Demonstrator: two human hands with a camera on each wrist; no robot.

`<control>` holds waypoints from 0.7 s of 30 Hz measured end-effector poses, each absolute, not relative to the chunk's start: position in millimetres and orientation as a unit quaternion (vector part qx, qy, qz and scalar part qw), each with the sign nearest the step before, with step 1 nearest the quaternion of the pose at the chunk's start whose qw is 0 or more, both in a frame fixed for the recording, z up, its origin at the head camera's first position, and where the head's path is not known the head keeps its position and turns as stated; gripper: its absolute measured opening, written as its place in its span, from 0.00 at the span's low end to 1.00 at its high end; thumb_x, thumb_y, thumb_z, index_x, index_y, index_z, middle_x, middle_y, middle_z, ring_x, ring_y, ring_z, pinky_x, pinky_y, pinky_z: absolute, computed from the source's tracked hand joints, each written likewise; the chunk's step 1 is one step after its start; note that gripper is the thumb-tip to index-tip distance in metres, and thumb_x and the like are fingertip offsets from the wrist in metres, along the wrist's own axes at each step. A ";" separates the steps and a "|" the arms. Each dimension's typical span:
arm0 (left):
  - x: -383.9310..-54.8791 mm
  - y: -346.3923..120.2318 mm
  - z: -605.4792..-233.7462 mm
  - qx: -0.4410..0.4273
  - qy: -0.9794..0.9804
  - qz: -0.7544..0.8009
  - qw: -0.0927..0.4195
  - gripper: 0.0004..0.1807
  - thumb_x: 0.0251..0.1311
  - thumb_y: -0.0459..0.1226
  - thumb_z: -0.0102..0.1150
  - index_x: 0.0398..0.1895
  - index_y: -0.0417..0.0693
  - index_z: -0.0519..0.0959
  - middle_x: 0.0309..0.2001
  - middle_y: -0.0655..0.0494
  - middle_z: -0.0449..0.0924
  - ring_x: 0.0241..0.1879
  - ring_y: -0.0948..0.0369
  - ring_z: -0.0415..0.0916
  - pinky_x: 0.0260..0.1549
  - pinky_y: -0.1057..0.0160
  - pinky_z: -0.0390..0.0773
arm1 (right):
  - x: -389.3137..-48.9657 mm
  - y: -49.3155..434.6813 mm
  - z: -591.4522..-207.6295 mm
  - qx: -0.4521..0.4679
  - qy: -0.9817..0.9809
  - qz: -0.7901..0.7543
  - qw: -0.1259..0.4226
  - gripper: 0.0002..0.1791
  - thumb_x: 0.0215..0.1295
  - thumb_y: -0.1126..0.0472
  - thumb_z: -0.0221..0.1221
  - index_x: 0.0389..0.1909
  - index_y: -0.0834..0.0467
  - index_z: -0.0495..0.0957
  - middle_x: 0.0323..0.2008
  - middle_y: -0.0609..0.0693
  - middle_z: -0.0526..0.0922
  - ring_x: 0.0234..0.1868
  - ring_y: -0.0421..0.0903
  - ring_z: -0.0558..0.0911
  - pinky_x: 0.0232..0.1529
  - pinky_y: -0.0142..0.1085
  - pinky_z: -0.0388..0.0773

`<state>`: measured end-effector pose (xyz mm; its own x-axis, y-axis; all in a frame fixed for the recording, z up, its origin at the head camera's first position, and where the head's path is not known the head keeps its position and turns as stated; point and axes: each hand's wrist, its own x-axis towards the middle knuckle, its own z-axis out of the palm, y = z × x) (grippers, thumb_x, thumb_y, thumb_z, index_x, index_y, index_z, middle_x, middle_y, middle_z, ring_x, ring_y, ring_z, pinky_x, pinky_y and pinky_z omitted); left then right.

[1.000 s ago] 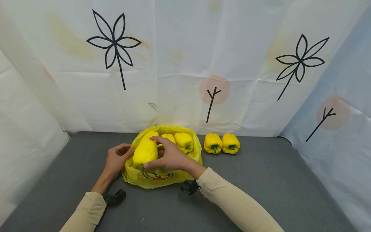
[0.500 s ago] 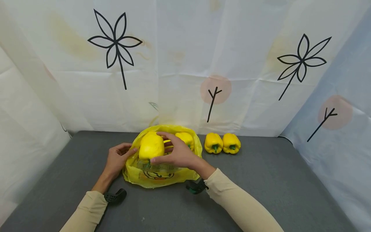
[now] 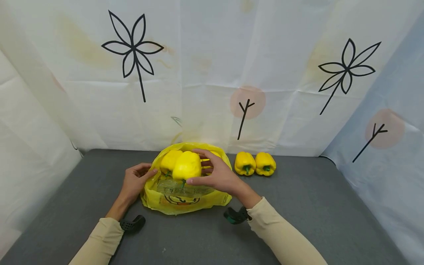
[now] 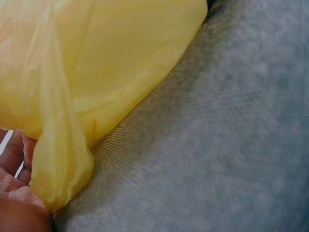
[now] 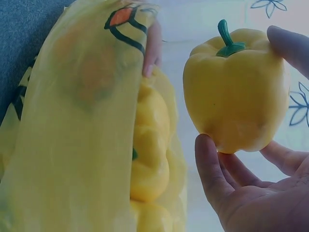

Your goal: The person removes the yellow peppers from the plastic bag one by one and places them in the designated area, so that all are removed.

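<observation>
My right hand (image 3: pixel 223 178) holds a yellow bell pepper (image 3: pixel 187 166) with a green stem over the mouth of a yellow plastic bag (image 3: pixel 180 208). In the right wrist view this bell pepper (image 5: pixel 236 92) is gripped between thumb and fingertips, apart from the bag. My left hand (image 3: pixel 133 184) pinches the bag's left rim; the left wrist view shows its fingers (image 4: pixel 13 157) partly hidden behind the plastic. Inside the bag, another bell pepper (image 3: pixel 169 161) lies at the left. More yellow peppers (image 5: pixel 152 145) show in the right wrist view, partly covered by the bag's wall.
Two yellow bell peppers (image 3: pixel 255 163) stand side by side on the grey table (image 3: pixel 298 198), just right of the bag. White fabric (image 3: pixel 198 66) printed with leaves and trees hangs behind the table and along both sides.
My right hand has carried the bell pepper rightward from the bag's left side, uncovering another pepper there. The hand now hides most of the peppers at the bag's right. My left hand stays put.
</observation>
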<state>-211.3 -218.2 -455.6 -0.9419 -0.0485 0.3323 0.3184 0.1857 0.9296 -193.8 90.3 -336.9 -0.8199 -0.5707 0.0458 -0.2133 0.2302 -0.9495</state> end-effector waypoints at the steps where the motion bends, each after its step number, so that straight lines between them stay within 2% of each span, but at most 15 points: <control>1: -211.2 -218.1 -455.5 -0.090 -0.756 -0.632 0.145 0.13 0.66 0.27 0.63 0.51 0.28 0.82 0.38 0.67 0.83 0.35 0.66 0.79 0.33 0.70 0.80 | -193.5 93.2 -337.1 -0.258 0.765 -0.569 0.156 0.47 0.60 0.53 0.74 0.78 0.47 0.60 0.70 0.52 0.65 0.63 0.54 0.76 0.56 0.45 0.79; 8: -210.6 -218.1 -455.1 -0.087 -0.756 -0.633 0.142 0.12 0.67 0.28 0.63 0.50 0.28 0.82 0.38 0.68 0.83 0.36 0.66 0.80 0.34 0.69 0.81 | -192.9 116.1 -341.7 -0.252 0.760 -0.583 0.134 0.47 0.59 0.53 0.74 0.77 0.46 0.61 0.71 0.53 0.62 0.65 0.56 0.73 0.58 0.47 0.77; 14: -210.2 -218.6 -456.5 -0.088 -0.757 -0.632 0.140 0.15 0.67 0.32 0.65 0.51 0.28 0.82 0.40 0.62 0.84 0.36 0.66 0.80 0.34 0.69 0.81 | -189.8 135.1 -343.1 -0.239 0.755 -0.597 0.128 0.48 0.60 0.56 0.73 0.79 0.49 0.58 0.72 0.55 0.61 0.67 0.57 0.70 0.60 0.49 0.76; 21: -211.5 -218.7 -455.1 -0.088 -0.755 -0.634 0.143 0.15 0.67 0.33 0.66 0.51 0.29 0.82 0.40 0.60 0.84 0.37 0.66 0.80 0.35 0.69 0.81 | -190.2 154.0 -343.4 -0.228 0.748 -0.611 0.121 0.47 0.62 0.58 0.72 0.78 0.48 0.58 0.72 0.58 0.62 0.67 0.59 0.72 0.59 0.49 0.77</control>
<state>-211.5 -218.7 -455.1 -0.9434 -0.0482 0.3281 0.3148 0.1814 0.9317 -190.2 154.0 -343.4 -0.8668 -0.4888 0.0983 -0.1937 0.1485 -0.9698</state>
